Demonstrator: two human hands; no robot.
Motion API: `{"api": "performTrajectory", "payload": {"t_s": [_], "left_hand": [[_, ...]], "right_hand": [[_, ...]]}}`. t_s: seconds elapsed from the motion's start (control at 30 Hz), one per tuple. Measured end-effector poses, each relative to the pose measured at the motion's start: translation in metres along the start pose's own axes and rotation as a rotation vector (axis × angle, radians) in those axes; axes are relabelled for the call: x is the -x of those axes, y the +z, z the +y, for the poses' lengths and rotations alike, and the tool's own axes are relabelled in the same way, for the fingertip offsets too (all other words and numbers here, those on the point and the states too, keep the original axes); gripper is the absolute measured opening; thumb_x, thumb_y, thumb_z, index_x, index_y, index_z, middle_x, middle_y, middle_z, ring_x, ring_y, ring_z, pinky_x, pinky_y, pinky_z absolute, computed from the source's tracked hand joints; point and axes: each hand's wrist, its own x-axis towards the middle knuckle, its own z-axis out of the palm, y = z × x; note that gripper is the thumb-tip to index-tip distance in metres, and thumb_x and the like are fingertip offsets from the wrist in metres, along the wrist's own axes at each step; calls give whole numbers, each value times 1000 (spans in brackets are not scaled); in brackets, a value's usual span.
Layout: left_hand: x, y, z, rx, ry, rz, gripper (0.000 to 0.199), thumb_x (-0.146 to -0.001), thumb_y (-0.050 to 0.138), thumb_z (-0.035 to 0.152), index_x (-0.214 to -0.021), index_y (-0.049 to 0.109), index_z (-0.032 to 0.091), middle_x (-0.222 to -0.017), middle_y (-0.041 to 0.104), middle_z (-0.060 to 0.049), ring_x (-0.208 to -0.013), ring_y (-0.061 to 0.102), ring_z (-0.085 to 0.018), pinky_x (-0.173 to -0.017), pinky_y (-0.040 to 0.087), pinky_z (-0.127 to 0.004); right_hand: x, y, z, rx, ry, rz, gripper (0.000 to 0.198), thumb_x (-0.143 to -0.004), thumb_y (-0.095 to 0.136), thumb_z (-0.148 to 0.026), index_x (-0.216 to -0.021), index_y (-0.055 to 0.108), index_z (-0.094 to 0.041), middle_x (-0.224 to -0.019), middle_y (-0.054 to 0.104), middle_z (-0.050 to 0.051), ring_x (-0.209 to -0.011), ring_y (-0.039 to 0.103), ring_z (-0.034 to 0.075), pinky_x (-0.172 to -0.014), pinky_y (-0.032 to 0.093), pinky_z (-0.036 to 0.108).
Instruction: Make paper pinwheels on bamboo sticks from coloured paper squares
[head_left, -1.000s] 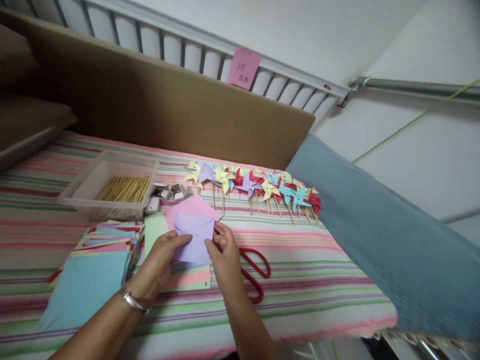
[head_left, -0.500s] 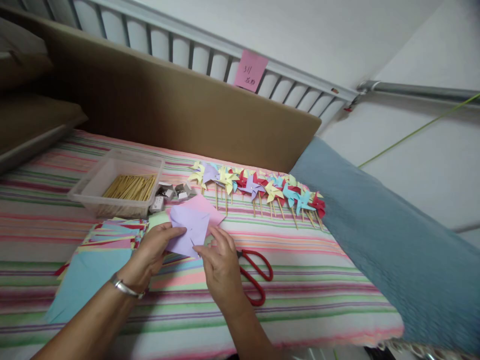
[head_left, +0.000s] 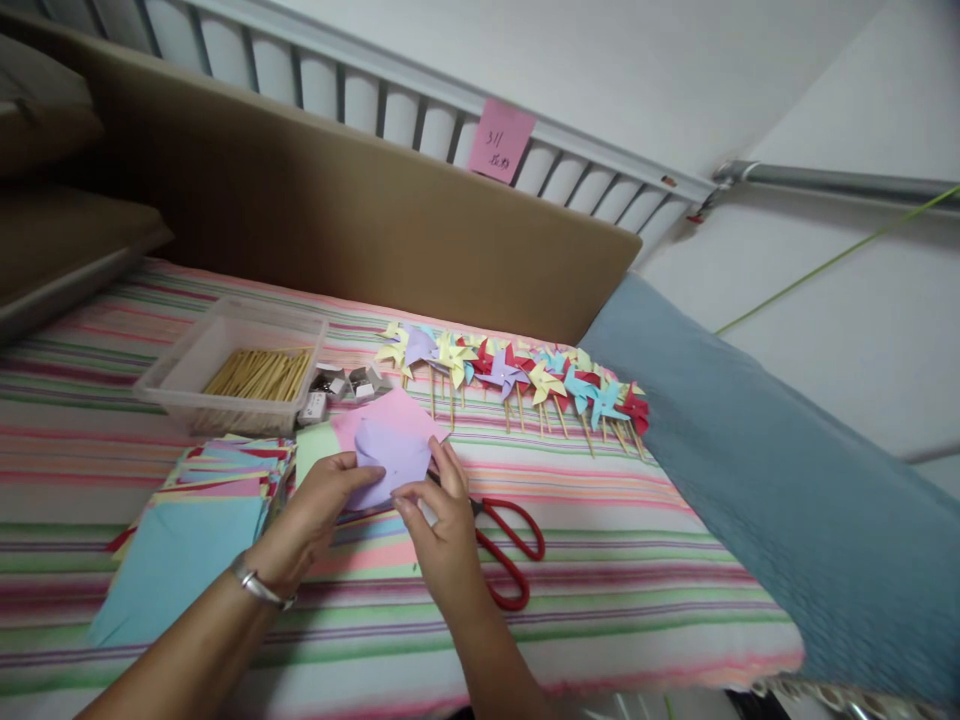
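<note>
A purple square of paper [head_left: 409, 450], with a corner bent over, is held between both hands above the striped cloth. My left hand [head_left: 322, 505] pinches its left side, the thumb lying on top. At the lower right edge my right hand [head_left: 444, 525] grips the same paper between thumb and fingers. Behind it lie a pink sheet [head_left: 405, 408] and a light green sheet [head_left: 311, 447]. Scissors with red handles [head_left: 513, 604] rest just right of my right hand, their blades mostly hidden.
A stack of coloured paper [head_left: 187, 550] lies at the left. Behind it stands a clear plastic box [head_left: 169, 388] of thin wooden sticks [head_left: 259, 375], beside small white boxes [head_left: 313, 407]. Finished pinwheels [head_left: 504, 375] line the back, before a brown board [head_left: 420, 240].
The purple paper has shifted slightly right and turned, and its slit corner is now bent over. My left hand has moved a little right with it.
</note>
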Motion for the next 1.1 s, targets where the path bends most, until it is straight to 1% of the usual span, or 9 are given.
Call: {"api": "performTrajectory", "payload": {"t_s": [0.13,0.2,0.3,0.5,0.73,0.97,1.1], "left_hand": [[0,2,-8,-67,9,-16,26,-53,75,28,-70,66,12,-60,64,-2,-53,54,-13,-56,41,-25],[0,2,-10,-103,2,-16,26,-53,76,29,-69,66,12,-58,63,-1,-50,52,-12,-54,38,-24],[-2,3,-11,-121,-4,-50,24,-52,75,29,-65,64,12,-57,62,0,-49,50,-11,-53,35,-23],[-5,2,-15,-122,0,-95,24,-51,75,29,-61,61,12,-55,60,0,-48,48,-11,-52,33,-22],[-6,2,-19,-111,-3,-124,21,-52,75,28,-60,63,13,-52,57,2,-51,50,-12,-55,35,-23],[-5,3,-18,-87,-42,-114,24,-51,76,28,-64,65,11,-58,63,-1,-53,51,-12,-56,36,-23],[-4,3,-16,-66,-72,-128,25,-50,77,27,-65,66,11,-57,63,-1,-51,50,-11,-55,35,-22]], "right_hand": [[-3,3,1,-47,131,27,7,-76,63,-19,-74,68,-21,-144,34,7,-135,22,26,-107,21,47],[-5,3,0,-48,175,24,6,-74,64,-18,-71,68,-20,-144,35,8,-135,22,26,-107,20,46],[-5,3,-2,-19,211,20,6,-73,64,-18,-69,68,-21,-144,36,8,-135,23,25,-107,21,46],[-4,0,-3,51,189,3,8,-75,61,-18,-72,69,-20,-142,38,9,-135,23,25,-106,22,44],[-3,0,-2,110,197,-8,8,-75,61,-18,-69,66,-19,-140,41,12,-133,26,26,-106,23,44],[-4,3,1,135,198,8,7,-74,62,-16,-67,65,-19,-137,45,12,-131,30,26,-106,23,44],[-5,3,3,145,194,6,7,-74,62,-16,-68,64,-19,-135,46,12,-131,31,26,-105,24,43]]}}
